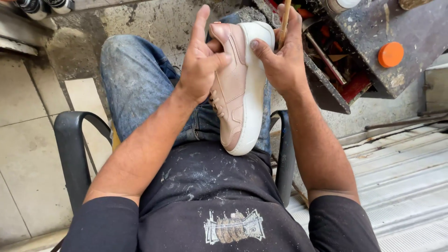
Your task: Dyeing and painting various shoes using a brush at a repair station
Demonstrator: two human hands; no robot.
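Well, starting at nine o'clock, I see the black chair arm [70, 140] curving over the pale floor tiles, and beside it the knee in paint-flecked blue jeans [135, 84]. Moving toward centre, my left hand [200, 60] sits on the upper of the pink sneaker [231, 88]: the forefinger stands straight up toward twelve o'clock, clear of the shoe, while the thumb and the curled fingers press against the pink side near the laces (I cannot see how far they wrap behind). The sneaker itself stands nearly upright above the lap, one end at twelve o'clock, the other at six, its thick white sole [252, 93] turned toward three o'clock. My right hand [280, 56] grips that sole edge, thumb laid across the white rubber, fingers closed behind it and also clamped around a thin wooden stick [284, 21]. Farther at two o'clock, a grimy dark workbench [373, 28] carries an orange lid [390, 54].
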